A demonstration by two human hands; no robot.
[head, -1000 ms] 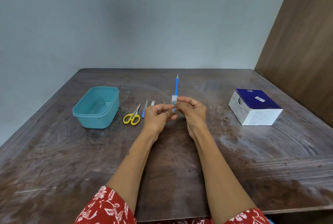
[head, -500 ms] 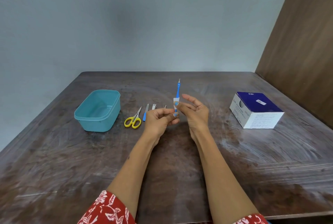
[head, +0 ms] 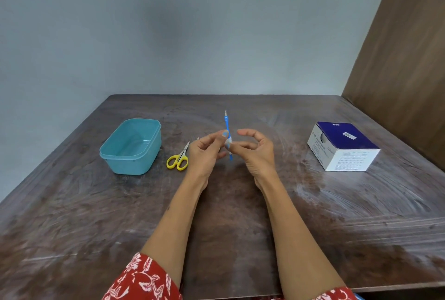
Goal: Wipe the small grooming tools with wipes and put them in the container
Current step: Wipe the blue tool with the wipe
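I hold a thin blue-handled grooming tool upright over the table's middle, metal tip up. My left hand pinches its shaft between thumb and fingers. A small white wipe is wrapped around the shaft, and the fingertips of my right hand press it there with the thumb lifted. The teal container stands open and empty at the left. Yellow-handled scissors lie between the container and my left hand. The other small tools are mostly hidden behind that hand.
A blue-and-white box sits at the right on the dark wooden table. A brown wooden panel rises beside the table's right edge, and a grey wall stands behind its far edge.
My left hand has slid up the tool's shaft to the wipe. My right hand, curled on the wipe then opened, has its fingertips back on the wipe. The tool's lower end now shows below my fingers.
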